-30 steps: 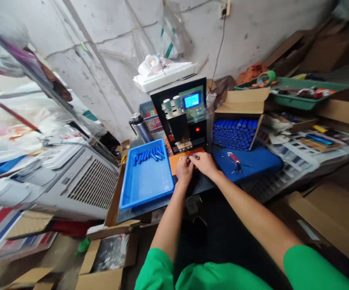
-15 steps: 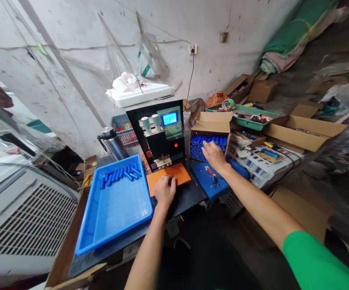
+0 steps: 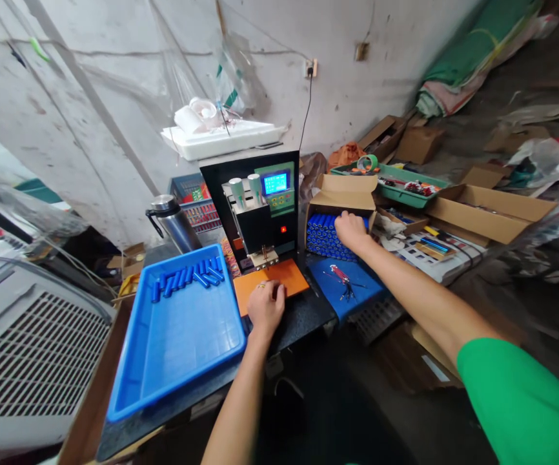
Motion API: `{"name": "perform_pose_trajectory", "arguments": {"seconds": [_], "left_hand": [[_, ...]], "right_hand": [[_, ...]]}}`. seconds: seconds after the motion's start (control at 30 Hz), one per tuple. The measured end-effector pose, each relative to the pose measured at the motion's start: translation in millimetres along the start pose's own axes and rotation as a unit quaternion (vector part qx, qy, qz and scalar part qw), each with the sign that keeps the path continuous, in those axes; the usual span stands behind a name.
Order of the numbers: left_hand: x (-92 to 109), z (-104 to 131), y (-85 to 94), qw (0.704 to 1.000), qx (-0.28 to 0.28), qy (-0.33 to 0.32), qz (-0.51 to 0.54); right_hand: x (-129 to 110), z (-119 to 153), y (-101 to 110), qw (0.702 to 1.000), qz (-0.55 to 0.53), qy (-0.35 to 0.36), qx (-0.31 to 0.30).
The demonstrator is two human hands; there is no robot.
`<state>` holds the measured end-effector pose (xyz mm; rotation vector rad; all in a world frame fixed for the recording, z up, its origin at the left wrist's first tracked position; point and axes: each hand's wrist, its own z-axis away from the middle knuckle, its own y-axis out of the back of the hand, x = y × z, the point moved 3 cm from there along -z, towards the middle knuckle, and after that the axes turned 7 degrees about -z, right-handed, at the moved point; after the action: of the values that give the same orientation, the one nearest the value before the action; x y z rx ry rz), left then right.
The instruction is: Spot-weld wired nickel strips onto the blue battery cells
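Observation:
My left hand (image 3: 266,307) rests on the near edge of an orange board (image 3: 292,276), its fingers curled; whatever may be under them is hidden. Behind the board stands a black spot welder (image 3: 253,226) with a lit blue screen and metal electrode tips above the board. My right hand (image 3: 352,231) reaches into an open cardboard box (image 3: 345,185) and touches the stacked blue cylindrical battery cells (image 3: 325,234). Its fingers are bent downward, and their tips cannot be made out among the cells. Several more blue cells (image 3: 182,278) lie at the back of a blue plastic tray (image 3: 177,368) on the left.
Red and black wire leads (image 3: 341,279) lie on a blue surface before the box. A steel flask (image 3: 175,223) stands behind the tray. A green tray (image 3: 415,187) and open cardboard cartons (image 3: 492,206) crowd the right side. A white foam lid (image 3: 226,139) rests atop the welder.
My right hand has moved slightly right and deeper over the cells, its fingers bending further. The left hand stays on the orange board. The view has shifted a little.

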<state>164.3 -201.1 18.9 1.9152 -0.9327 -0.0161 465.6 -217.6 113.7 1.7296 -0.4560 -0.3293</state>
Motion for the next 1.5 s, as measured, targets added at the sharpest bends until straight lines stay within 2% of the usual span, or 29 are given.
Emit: {"name": "perform_pose_trajectory", "arguments": {"seconds": [0.13,0.27,0.37,0.47,0.57,0.63,0.77,0.9,1.1,1.3,1.5], "left_hand": [[1.9,-0.4,-0.4,1.0,-0.012,0.004,-0.002],[3.5,-0.2,-0.5,1.0,-0.022,0.012,0.0],[3.8,0.3,-0.7,0.999,-0.029,0.014,0.008],[3.3,1.0,-1.4,0.999,-0.034,0.011,0.01],[2.7,1.6,-2.7,0.999,-0.033,0.007,0.006],[2.4,1.7,-3.6,0.999,-0.032,0.004,0.003],[2.6,1.2,-4.3,1.0,-0.029,-0.002,-0.008],[3.1,0.4,-3.1,0.999,-0.034,-0.003,-0.006],[3.2,0.6,-2.9,0.999,-0.041,-0.004,-0.005],[2.5,0.9,-4.1,0.999,-0.043,-0.003,-0.005],[3.9,-0.4,-3.3,0.999,-0.044,-0.005,-0.017]], "right_hand": [[15.6,-15.5,-0.3,0.999,-0.008,0.017,-0.038],[36.5,-26.6,-8.8,0.997,-0.053,0.047,-0.026],[54.0,-24.6,-15.5,0.983,-0.156,0.07,0.061],[74.1,-8.0,-22.7,0.957,-0.226,0.079,0.164],[88.2,17.1,-27.8,0.945,-0.231,0.071,0.22],[88.7,31.2,-27.6,0.947,-0.207,0.074,0.235],[69.3,36.5,-22.4,0.955,-0.156,0.129,0.217],[53.3,12.8,-22.3,0.958,-0.138,0.171,0.183],[60.6,-22.7,-41.1,0.969,-0.14,0.183,0.089],[62.5,-25.0,-54.0,0.97,-0.153,0.142,0.122],[54.9,-21.2,-52.9,0.97,-0.149,0.135,0.135]]}}
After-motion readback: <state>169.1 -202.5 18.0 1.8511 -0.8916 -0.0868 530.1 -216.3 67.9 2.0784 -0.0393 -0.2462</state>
